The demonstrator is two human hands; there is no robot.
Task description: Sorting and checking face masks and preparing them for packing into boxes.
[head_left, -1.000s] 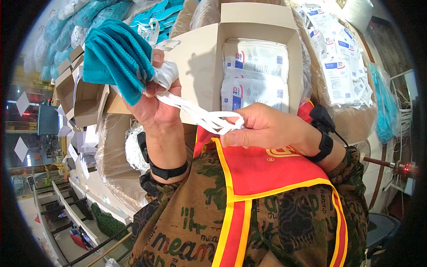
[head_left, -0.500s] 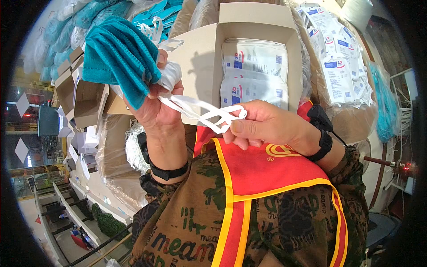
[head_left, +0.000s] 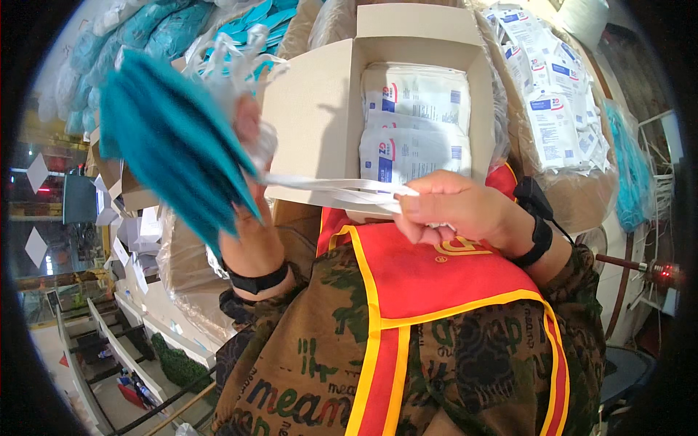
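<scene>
A blurred stack of teal face masks is held up at the left, with my left hand closed around it from behind. White ear loops bunch above that hand's fingers. From the stack, several white straps run across to my right hand, whose thumb and fingers pinch their ends. The straps look drawn nearly straight. Part of my left hand is hidden behind the masks.
An open cardboard box with white printed packets stands just beyond my hands. Right of it, a plastic-lined carton holds more packets. Bagged teal masks lie at the far left. A white thread cone stands far right.
My left hand has swung left with the masks, tilting the stack. My right hand has shifted slightly right, so the slack, looped straps are now stretched between the hands.
</scene>
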